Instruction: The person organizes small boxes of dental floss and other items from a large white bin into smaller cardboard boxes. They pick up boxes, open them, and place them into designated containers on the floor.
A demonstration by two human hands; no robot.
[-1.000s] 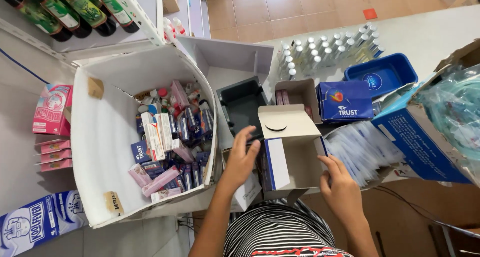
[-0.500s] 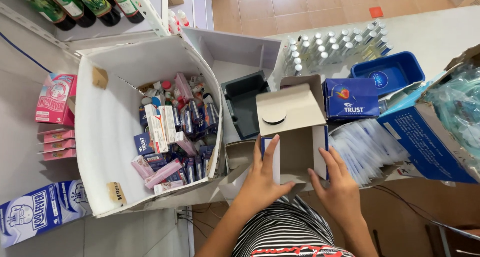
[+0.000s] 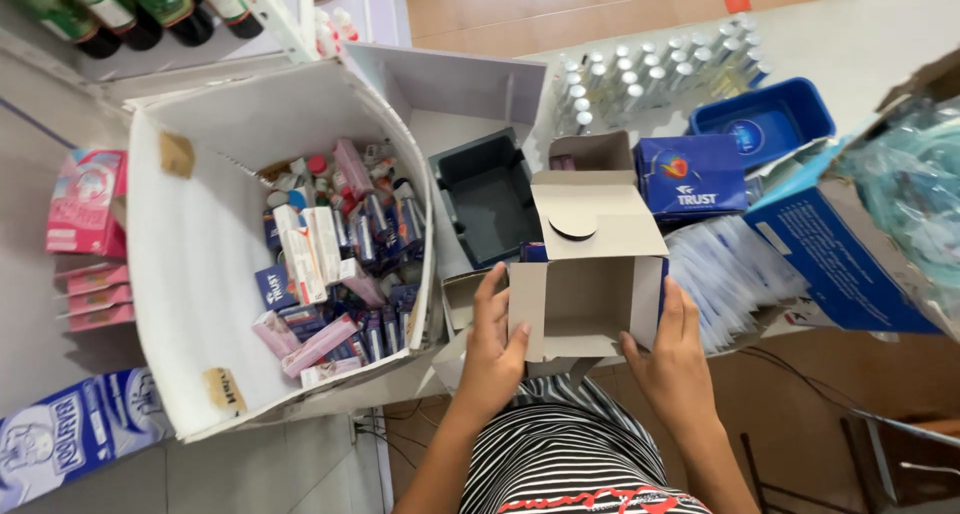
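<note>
1. Head view: both hands grip a small open cardboard box [image 3: 590, 299], its lid flap raised, just above the person's striped shirt [image 3: 570, 464].
2. Left hand [image 3: 492, 344] clasps the box's left wall, fingers curled over its edge.
3. Right hand [image 3: 672, 354] clasps the right wall.
4. Large white carton [image 3: 190, 274] of small packets stands to the left; dark tray [image 3: 485, 199] lies behind the box; blue box [image 3: 690, 174] sits behind it to the right.
</note>
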